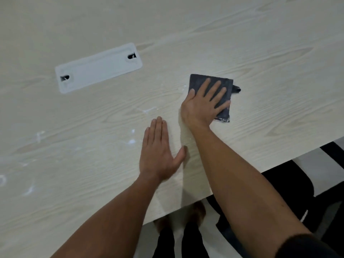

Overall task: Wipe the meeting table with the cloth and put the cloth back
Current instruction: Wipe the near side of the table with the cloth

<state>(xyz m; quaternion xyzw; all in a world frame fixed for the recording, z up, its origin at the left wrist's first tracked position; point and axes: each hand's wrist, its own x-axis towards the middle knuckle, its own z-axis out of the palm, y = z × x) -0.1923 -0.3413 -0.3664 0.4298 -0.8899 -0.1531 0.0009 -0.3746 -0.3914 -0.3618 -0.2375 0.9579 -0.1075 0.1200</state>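
Note:
A dark grey folded cloth [200,81] lies flat on the pale wood-grain meeting table [242,43], right of centre. My right hand [202,105] presses down on it with straight, spread fingers, covering most of its near half. My left hand [161,151] rests flat on the bare tabletop nearer the front edge, fingers straight and together, apart from the cloth. White smears and specks [132,141] mark the table to the left of my hands.
A white rectangular cable cover [98,68] with two dark slots is set into the tabletop at the left. The table's front edge [260,169] runs diagonally at lower right. Below it are black chair parts [290,181], a pale floor and my feet.

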